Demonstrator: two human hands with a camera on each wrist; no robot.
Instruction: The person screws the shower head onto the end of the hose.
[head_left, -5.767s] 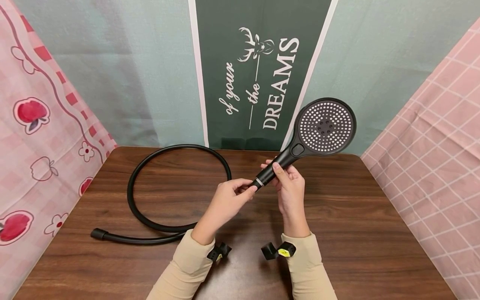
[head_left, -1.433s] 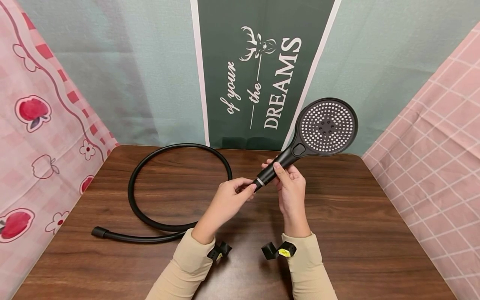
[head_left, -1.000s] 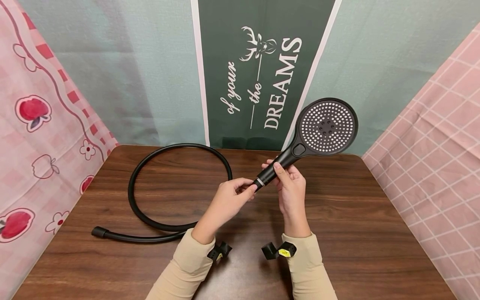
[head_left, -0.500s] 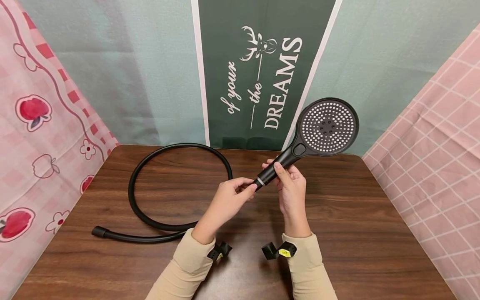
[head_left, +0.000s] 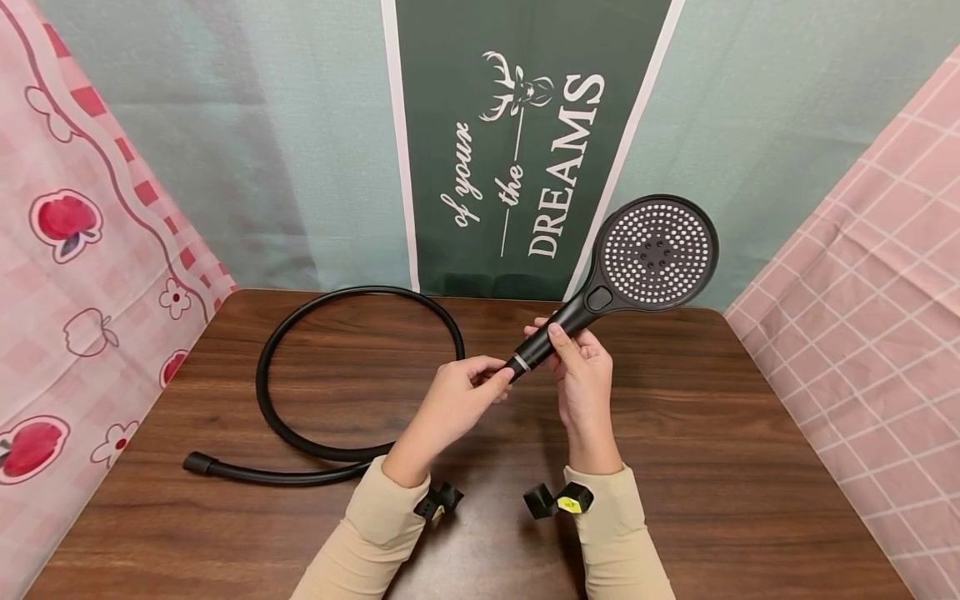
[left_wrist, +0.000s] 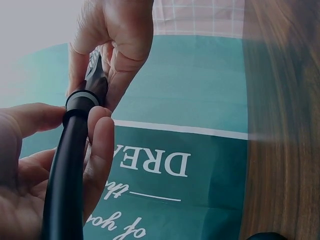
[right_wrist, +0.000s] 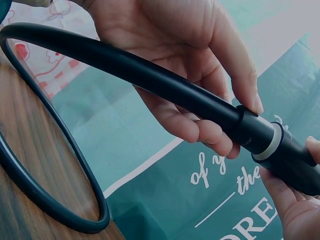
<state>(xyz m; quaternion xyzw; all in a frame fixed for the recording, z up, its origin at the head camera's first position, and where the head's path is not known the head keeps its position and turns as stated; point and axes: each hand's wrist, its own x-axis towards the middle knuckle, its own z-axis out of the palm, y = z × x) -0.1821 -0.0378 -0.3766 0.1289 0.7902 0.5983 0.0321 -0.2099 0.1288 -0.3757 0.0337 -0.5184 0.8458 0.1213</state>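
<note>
A black handheld shower head [head_left: 657, 252] is held up over the table at a slant, its pale-dotted face toward the head camera. My right hand [head_left: 585, 383] grips its handle, thumb on the near side. My left hand [head_left: 457, 396] pinches the black nut [right_wrist: 250, 131] at the end of the hose, thumb and fingers on opposite sides. That nut meets the lower end of the handle, with a thin pale ring [right_wrist: 272, 141] showing between them. From there the black hose [left_wrist: 65, 175] passes under my left palm; in the head view the hand hides that stretch.
The rest of the hose loops across the left of the wooden table [head_left: 720, 467], and its free end has a wider black connector [head_left: 198, 464]. A green curtain with white lettering [head_left: 562, 167] hangs behind the table. Pink patterned cloths [head_left: 885, 275] stand at both sides.
Both hands keep the same holds and places. The shower head sits only a touch farther right in the head view than several seconds ago; the hose lies as before.
</note>
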